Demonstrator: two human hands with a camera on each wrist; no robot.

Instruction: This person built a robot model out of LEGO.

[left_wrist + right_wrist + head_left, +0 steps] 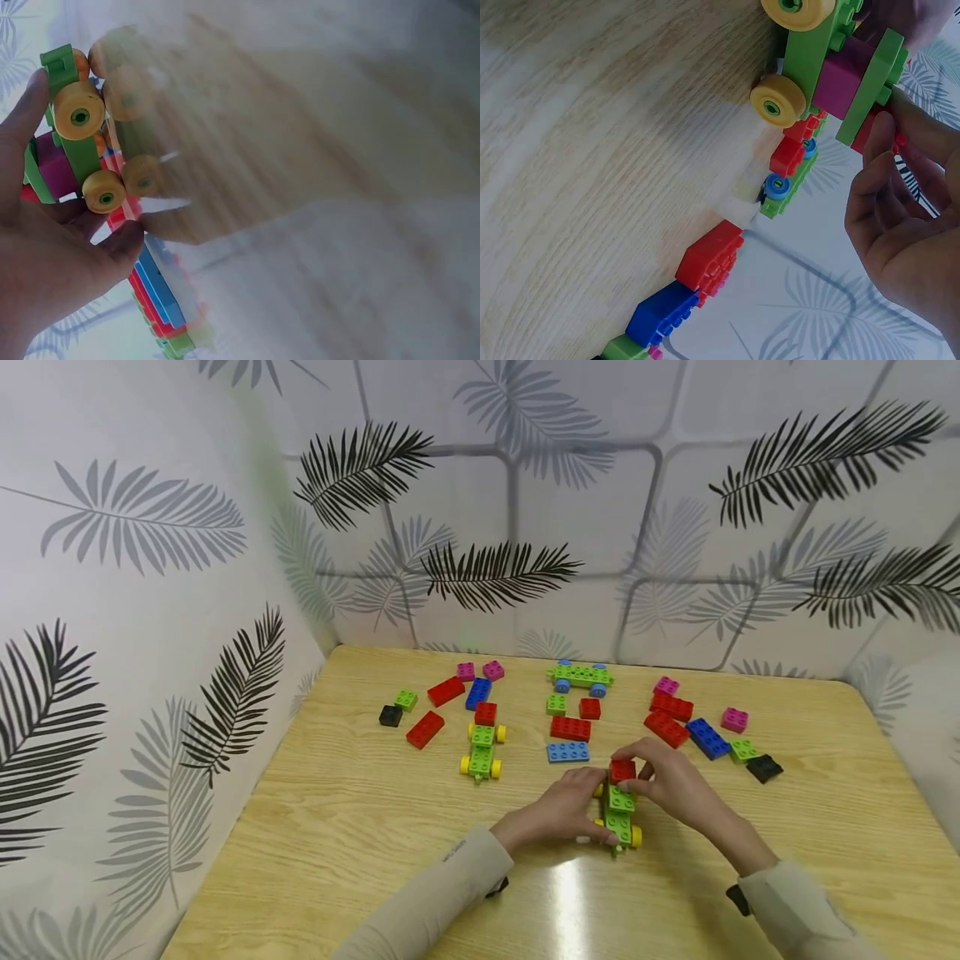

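Observation:
Near the front middle of the table, a green toy car (618,828) with yellow wheels stands on the wood. My left hand (561,808) grips it from the left, thumb at its near end and fingers at its far end. My right hand (673,783) pinches a small red brick (622,770) at the top of the stack on the car. In the right wrist view, that red brick meets a green brick (873,88), which sits on a magenta brick (843,79) on the car's base. Whether the red brick is fully pressed down, I cannot tell.
A similar car (482,758) with a red brick stands to the left. Behind are a green car base (582,676) with blue wheels and a light blue brick (567,752). Loose bricks lie left and right, including a dark blue brick (708,739) and a black piece (764,768).

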